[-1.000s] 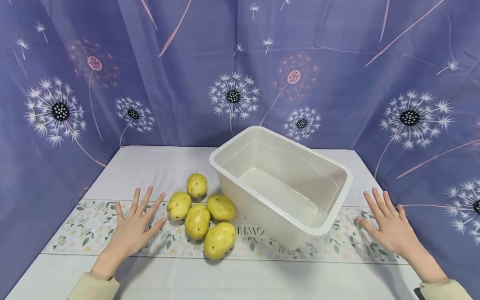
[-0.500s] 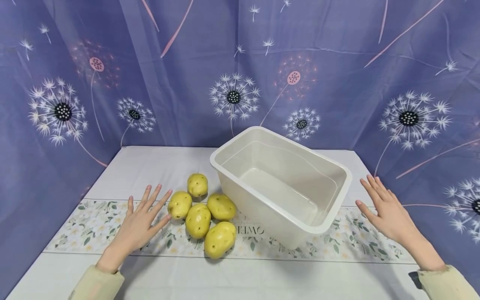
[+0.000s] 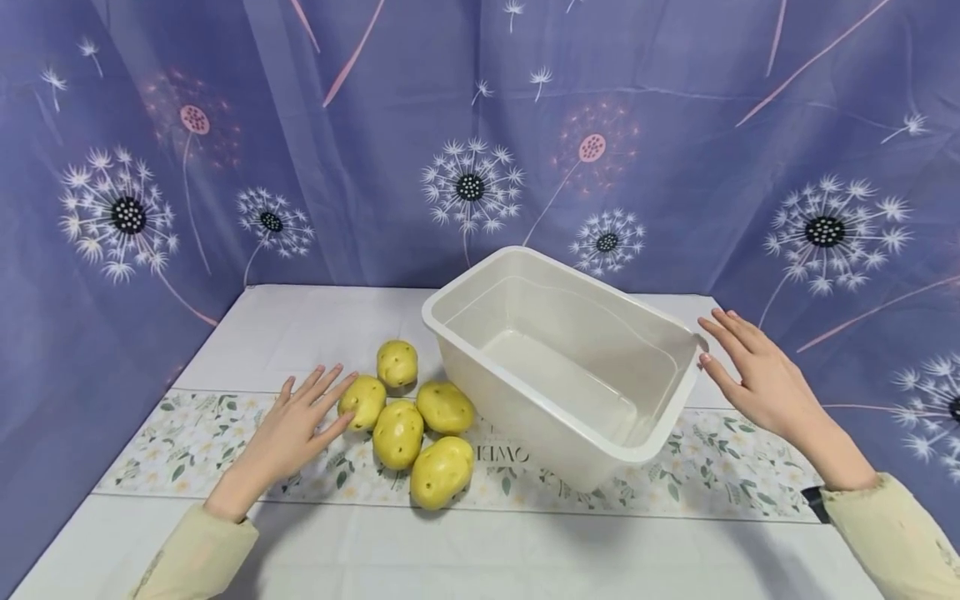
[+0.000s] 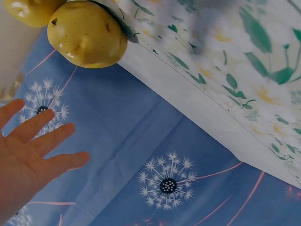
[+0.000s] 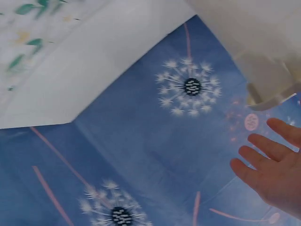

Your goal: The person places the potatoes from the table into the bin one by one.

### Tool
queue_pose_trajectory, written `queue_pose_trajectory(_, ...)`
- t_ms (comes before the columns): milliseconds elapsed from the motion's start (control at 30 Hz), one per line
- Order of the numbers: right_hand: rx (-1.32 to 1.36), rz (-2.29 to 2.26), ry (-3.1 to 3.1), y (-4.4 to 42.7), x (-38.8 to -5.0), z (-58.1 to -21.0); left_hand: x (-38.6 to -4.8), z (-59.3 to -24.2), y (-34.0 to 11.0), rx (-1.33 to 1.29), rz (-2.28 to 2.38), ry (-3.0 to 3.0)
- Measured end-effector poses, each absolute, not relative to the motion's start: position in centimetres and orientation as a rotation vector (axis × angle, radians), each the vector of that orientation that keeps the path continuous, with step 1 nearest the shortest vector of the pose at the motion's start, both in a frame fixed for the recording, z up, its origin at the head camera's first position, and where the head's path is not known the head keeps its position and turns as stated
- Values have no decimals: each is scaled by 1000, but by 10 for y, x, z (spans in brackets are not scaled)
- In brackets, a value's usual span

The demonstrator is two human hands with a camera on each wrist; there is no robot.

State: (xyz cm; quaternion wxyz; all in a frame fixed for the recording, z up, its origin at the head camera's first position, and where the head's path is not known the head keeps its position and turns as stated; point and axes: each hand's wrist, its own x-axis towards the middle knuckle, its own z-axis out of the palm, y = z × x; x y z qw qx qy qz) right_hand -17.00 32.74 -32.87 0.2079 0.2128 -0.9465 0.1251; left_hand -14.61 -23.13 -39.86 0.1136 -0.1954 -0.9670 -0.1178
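Several yellow potatoes with dark eyes lie in a loose cluster left of an off-white plastic bin (image 3: 525, 417), which stands at an angle. My left hand (image 3: 288, 429) is beside the leftmost potato (image 3: 365, 402), fingers spread. In the head view its thumb overlaps that potato's edge; whether they touch I cannot tell. The left wrist view shows the left hand (image 4: 28, 155) with straight, separated fingers and a potato (image 4: 87, 35) above. My right hand (image 3: 772, 387) is by the bin's right corner, holding nothing. In the right wrist view its fingertips (image 5: 247, 148) appear just apart from the rim (image 5: 273, 102).
The white table (image 3: 360, 550) carries a floral runner (image 3: 168, 450) with printed letters beside the bin. A purple-blue dandelion curtain (image 3: 360, 208) encloses the table at the back and both sides. Inside the bin, the bare bottom (image 3: 555, 375) shows.
My right hand has risen and moved leftward to the bin's right corner. The left hand has shifted right, closer to the potatoes. The bin and potatoes have stayed in place.
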Motion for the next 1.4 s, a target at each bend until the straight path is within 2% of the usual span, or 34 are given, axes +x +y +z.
queue_pose_trajectory(367, 699, 310, -2642, 299, -190, -314, -153, -401, -211, -723, -191, -2757)
queue_pose_trajectory(700, 813, 334, -2672, 284, -205, -316, -161, -412, -197, -879, -5, -2718)
queue_pose_trajectory(1033, 839, 301, -2780, 278, -210, -320, -207, -401, -192, -932, 90, -2700)
queue_pose_trajectory(1400, 791, 302, -2984, 274, -213, -315, -251, -404, -185, -962, 130, -2713)
